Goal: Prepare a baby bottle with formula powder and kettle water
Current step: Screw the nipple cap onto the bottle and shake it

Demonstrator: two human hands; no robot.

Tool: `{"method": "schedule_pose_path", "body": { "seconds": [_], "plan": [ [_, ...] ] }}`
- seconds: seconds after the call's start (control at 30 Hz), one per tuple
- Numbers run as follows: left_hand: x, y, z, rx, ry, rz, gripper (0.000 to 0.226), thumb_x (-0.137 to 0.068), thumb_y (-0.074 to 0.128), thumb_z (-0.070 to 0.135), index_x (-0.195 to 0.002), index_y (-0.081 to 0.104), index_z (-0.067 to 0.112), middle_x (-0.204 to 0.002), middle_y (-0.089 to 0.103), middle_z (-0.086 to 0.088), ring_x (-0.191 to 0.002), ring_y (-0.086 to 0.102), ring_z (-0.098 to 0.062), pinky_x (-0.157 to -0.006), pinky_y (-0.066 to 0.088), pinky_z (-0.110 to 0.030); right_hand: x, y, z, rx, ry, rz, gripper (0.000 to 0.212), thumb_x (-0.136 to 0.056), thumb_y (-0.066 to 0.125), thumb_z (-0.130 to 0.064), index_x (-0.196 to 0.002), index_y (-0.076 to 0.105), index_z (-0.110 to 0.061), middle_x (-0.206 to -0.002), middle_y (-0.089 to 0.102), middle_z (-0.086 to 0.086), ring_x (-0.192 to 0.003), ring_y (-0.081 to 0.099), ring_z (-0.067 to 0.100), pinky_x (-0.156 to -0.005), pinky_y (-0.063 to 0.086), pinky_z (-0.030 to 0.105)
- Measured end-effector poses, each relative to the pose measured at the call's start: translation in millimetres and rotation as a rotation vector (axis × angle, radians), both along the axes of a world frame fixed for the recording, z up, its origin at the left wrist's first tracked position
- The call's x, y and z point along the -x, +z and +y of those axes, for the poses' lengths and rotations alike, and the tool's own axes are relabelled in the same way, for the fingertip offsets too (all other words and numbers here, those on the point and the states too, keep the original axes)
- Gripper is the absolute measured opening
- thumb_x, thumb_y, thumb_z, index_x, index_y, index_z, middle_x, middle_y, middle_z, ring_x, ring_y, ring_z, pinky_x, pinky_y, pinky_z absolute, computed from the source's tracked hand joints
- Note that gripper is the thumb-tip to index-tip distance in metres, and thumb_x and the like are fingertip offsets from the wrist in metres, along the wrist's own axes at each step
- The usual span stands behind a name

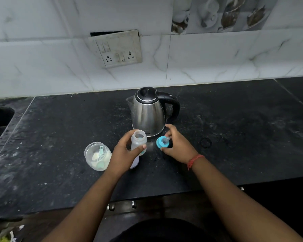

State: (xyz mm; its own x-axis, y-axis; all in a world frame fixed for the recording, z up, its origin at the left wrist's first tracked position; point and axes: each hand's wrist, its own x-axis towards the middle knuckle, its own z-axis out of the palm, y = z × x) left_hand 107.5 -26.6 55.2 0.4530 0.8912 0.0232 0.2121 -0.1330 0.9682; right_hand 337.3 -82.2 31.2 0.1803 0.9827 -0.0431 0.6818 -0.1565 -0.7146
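Left hand point(125, 151) grips open baby bottle point(138, 142) upright above black counter point(59, 137); teal print unreadable. Right hand point(176, 145) pinches blue nipple cap point(163, 142). Steel kettle point(148, 112) just behind, logo illegible. Formula jar point(97, 156) left, scoop inside.

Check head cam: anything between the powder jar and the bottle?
Only the left hand, gripping the open bottle; it fills the stretch from the powder jar. A white lid-like thing peeks out beneath it.
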Motion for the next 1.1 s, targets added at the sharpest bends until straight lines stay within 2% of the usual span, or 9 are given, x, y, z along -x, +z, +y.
{"method": "schedule_pose_path", "body": {
  "seconds": [0.1,0.23,0.3,0.43,0.6,0.77,0.93,1.03,1.1],
  "plan": [
    [-2,3,0,-0.011,-0.005,-0.014,0.045,-0.087,0.079,0.013,-0.127,0.062,0.027,-0.125,0.068,0.014,-0.118,0.061,-0.001,-0.098,0.046,-0.017,7,21,7,-0.070,-0.003,0.160,0.087,-0.079,0.081,-0.016,-0.149,0.031,-0.023,-0.113,0.054,-0.010,-0.112,0.060,0.009,-0.104,0.050,0.038],
    [-4,8,1,-0.022,-0.011,-0.032,0.044,-0.088,0.079,0.014,-0.127,0.062,0.027,-0.125,0.068,0.013,-0.119,0.061,-0.003,-0.100,0.047,-0.019,21,54,12,-0.176,0.003,0.357,0.077,-0.080,0.079,-0.004,-0.145,0.040,-0.021,-0.114,0.054,-0.008,-0.107,0.064,0.006,-0.099,0.054,0.028],
    [-5,11,1,-0.018,-0.014,-0.047,0.044,-0.088,0.078,0.012,-0.126,0.062,0.028,-0.122,0.068,0.016,-0.117,0.062,-0.002,-0.099,0.048,-0.020,27,67,14,-0.211,0.013,0.444,0.067,-0.081,0.078,-0.001,-0.138,0.048,-0.021,-0.118,0.056,-0.002,-0.109,0.065,0.010,-0.098,0.054,0.029],
    [-9,15,3,-0.016,-0.021,-0.054,0.048,-0.088,0.079,0.013,-0.129,0.061,0.030,-0.124,0.068,0.016,-0.117,0.063,-0.004,-0.100,0.051,-0.026,36,81,18,-0.253,0.116,0.339,0.045,-0.082,0.077,-0.001,-0.122,0.063,-0.014,-0.118,0.056,-0.004,-0.109,0.063,0.007,-0.098,0.053,0.024],
    [-11,14,7,-0.009,-0.007,-0.028,0.053,-0.084,0.081,0.012,-0.130,0.060,0.028,-0.123,0.069,0.013,-0.115,0.064,-0.005,-0.097,0.050,-0.022,42,82,22,-0.243,0.162,0.206,0.047,-0.079,0.079,-0.008,-0.123,0.064,-0.015,-0.117,0.057,-0.006,-0.109,0.061,0.009,-0.098,0.052,0.027],
    [-12,18,8,-0.033,-0.003,0.012,0.049,-0.084,0.080,0.009,-0.124,0.062,0.030,-0.118,0.069,0.014,-0.107,0.062,0.006,-0.085,0.046,-0.008,43,80,24,-0.230,0.187,0.118,0.049,-0.080,0.079,-0.013,-0.126,0.063,-0.017,-0.117,0.057,-0.009,-0.111,0.058,0.007,-0.100,0.050,0.030],
    [-10,19,9,-0.051,-0.021,0.046,0.050,-0.086,0.079,0.015,-0.122,0.058,0.042,-0.117,0.068,0.022,-0.110,0.061,0.007,-0.089,0.047,-0.008,43,80,24,-0.213,0.185,0.082,0.049,-0.082,0.079,-0.019,-0.127,0.062,-0.020,-0.118,0.057,-0.010,-0.113,0.056,0.008,-0.101,0.049,0.034],
    [-10,19,9,-0.074,-0.018,0.051,0.051,-0.086,0.079,0.014,-0.123,0.059,0.042,-0.117,0.069,0.023,-0.110,0.062,0.006,-0.092,0.048,-0.012,43,80,25,-0.208,0.176,0.069,0.048,-0.081,0.080,-0.023,-0.125,0.062,-0.021,-0.116,0.056,-0.012,-0.112,0.055,0.007,-0.100,0.049,0.031],
    [-10,18,9,-0.079,-0.022,0.053,0.051,-0.086,0.079,0.013,-0.126,0.061,0.038,-0.118,0.069,0.020,-0.111,0.062,0.005,-0.094,0.049,-0.016,45,79,25,-0.220,0.142,0.062,0.046,-0.078,0.084,-0.027,-0.118,0.062,-0.020,-0.110,0.055,-0.013,-0.105,0.054,0.004,-0.092,0.048,0.025]
  ]
}}
